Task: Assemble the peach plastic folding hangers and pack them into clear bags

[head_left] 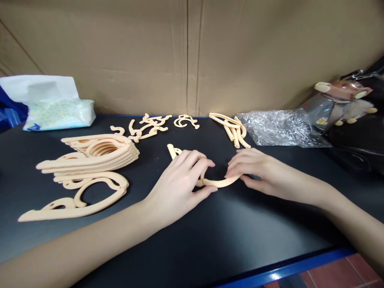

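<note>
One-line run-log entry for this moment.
left hand: holding curved beige piece | right hand: holding same piece | stacked beige pieces: left of both hands

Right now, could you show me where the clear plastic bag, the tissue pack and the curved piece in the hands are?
Clear plastic bag [280, 129]: head view, on its crinkled middle.
Tissue pack [60, 114]: head view, on the front of its wrapper.
Curved piece [221, 183]: head view, on its exposed bend.

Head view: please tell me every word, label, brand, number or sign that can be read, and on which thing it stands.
Nothing can be read.
Patterned pack: blue mark at lower left, too blurred.
Yellow mark beside the toy: too small.
Held beige piece: no text visible.
</note>
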Demonstrator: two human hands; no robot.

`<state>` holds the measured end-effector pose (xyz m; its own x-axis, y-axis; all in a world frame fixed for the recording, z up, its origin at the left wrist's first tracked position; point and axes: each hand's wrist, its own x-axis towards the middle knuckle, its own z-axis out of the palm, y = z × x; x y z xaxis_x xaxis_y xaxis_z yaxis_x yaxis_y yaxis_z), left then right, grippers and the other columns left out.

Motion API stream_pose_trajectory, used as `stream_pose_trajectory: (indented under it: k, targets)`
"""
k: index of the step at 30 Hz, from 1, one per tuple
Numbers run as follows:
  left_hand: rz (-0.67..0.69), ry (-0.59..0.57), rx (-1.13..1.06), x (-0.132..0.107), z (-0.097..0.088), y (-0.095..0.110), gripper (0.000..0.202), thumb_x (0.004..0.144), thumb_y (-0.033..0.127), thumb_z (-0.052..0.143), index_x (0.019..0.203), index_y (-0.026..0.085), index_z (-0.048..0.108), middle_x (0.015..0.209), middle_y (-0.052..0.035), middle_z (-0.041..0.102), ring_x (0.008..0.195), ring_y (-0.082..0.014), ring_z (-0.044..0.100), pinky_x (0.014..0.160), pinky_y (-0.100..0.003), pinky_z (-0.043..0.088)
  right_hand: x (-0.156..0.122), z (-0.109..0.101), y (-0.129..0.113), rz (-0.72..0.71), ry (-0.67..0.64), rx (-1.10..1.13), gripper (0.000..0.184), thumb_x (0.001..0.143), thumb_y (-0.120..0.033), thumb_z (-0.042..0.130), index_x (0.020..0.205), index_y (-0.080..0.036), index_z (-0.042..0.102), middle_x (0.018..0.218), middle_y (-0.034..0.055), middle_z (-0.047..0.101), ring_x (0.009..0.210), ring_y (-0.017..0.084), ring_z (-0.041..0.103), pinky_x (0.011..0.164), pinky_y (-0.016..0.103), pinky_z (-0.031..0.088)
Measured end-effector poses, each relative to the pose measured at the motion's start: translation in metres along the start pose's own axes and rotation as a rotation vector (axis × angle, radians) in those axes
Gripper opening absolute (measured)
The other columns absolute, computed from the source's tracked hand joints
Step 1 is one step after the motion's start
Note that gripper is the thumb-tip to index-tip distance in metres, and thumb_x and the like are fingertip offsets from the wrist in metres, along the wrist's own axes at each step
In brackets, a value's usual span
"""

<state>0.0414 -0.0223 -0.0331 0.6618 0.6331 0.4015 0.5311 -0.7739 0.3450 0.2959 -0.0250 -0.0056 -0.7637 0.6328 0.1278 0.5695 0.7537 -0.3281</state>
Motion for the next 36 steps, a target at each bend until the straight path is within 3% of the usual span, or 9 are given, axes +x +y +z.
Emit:
stream_pose_trajectory:
  k: [4, 8, 19, 22, 27, 31, 36]
  targets:
    - [0.001, -0.042, -0.046, 0.001, -0.002, 0.002, 0.032, 0.087, 0.031, 0.068, 0.114, 0.018, 0.056, 0.119, -0.0053, 0.058, 0.110, -0.0212, 0.050, 0.095, -0.037, 0.041, 0.000, -0.001, 0.009, -0.009, 0.122, -0.141, 0.025, 0.089, -0.001, 0.047, 0.086, -0.020, 0.064, 0.118, 0.0068, 0.060, 0.111, 0.021, 0.053, 0.096, 0.037, 0.040]
    - [0.014, -0.071, -0.054, 0.002, -0.001, 0.003, 0.044, 0.084, 0.037, 0.070, 0.119, 0.018, 0.054, 0.124, -0.0068, 0.056, 0.117, -0.0228, 0.049, 0.099, -0.039, 0.041, 0.000, 0.001, 0.012, -0.003, 0.189, -0.139, 0.026, 0.091, -0.006, 0.051, 0.072, -0.019, 0.061, 0.124, 0.0081, 0.054, 0.115, 0.022, 0.050, 0.094, 0.037, 0.041]
    - [0.030, -0.088, -0.106, 0.000, 0.001, -0.001, 0.052, 0.084, 0.039, 0.070, 0.127, 0.020, 0.049, 0.131, -0.0057, 0.053, 0.123, -0.0201, 0.046, 0.106, -0.034, 0.039, 0.006, 0.012, 0.005, 0.026, 0.182, 0.124, 0.017, 0.096, -0.012, 0.049, 0.089, -0.020, 0.062, 0.105, 0.0034, 0.061, 0.092, 0.013, 0.061, 0.081, 0.025, 0.047]
    - [0.064, -0.106, -0.125, 0.001, 0.000, 0.000, 0.047, 0.087, 0.036, 0.068, 0.127, 0.020, 0.049, 0.131, -0.0050, 0.053, 0.123, -0.0189, 0.046, 0.104, -0.031, 0.038, 0.007, 0.012, 0.002, 0.063, 0.176, 0.106, 0.015, 0.096, -0.014, 0.049, 0.090, -0.020, 0.061, 0.101, 0.0024, 0.062, 0.088, 0.013, 0.061, 0.078, 0.025, 0.046]
    - [0.173, -0.184, -0.058, -0.001, 0.000, 0.002, 0.015, 0.094, 0.028, 0.057, 0.106, 0.019, 0.060, 0.109, -0.0017, 0.064, 0.100, -0.0176, 0.057, 0.089, -0.033, 0.041, 0.005, 0.005, -0.003, 0.223, 0.198, 0.038, 0.011, 0.095, -0.028, 0.057, 0.090, -0.020, 0.062, 0.083, -0.0019, 0.065, 0.073, 0.012, 0.061, 0.068, 0.025, 0.045]
    - [0.178, -0.128, 0.050, 0.000, 0.000, 0.000, 0.017, 0.095, 0.033, 0.057, 0.098, 0.018, 0.064, 0.093, -0.0012, 0.065, 0.086, -0.0185, 0.057, 0.079, -0.035, 0.041, 0.003, -0.001, -0.009, 0.297, 0.127, -0.012, 0.018, 0.089, -0.039, 0.067, 0.093, -0.022, 0.065, 0.080, -0.0036, 0.066, 0.070, 0.013, 0.061, 0.064, 0.025, 0.043]
    - [0.142, -0.099, 0.028, 0.001, -0.002, -0.002, 0.014, 0.091, 0.033, 0.062, 0.091, 0.020, 0.065, 0.095, -0.0025, 0.064, 0.091, -0.0202, 0.056, 0.078, -0.035, 0.042, 0.003, -0.001, -0.013, 0.304, 0.059, 0.007, 0.017, 0.084, -0.029, 0.073, 0.099, -0.025, 0.065, 0.085, -0.0047, 0.066, 0.074, 0.013, 0.061, 0.065, 0.024, 0.042]
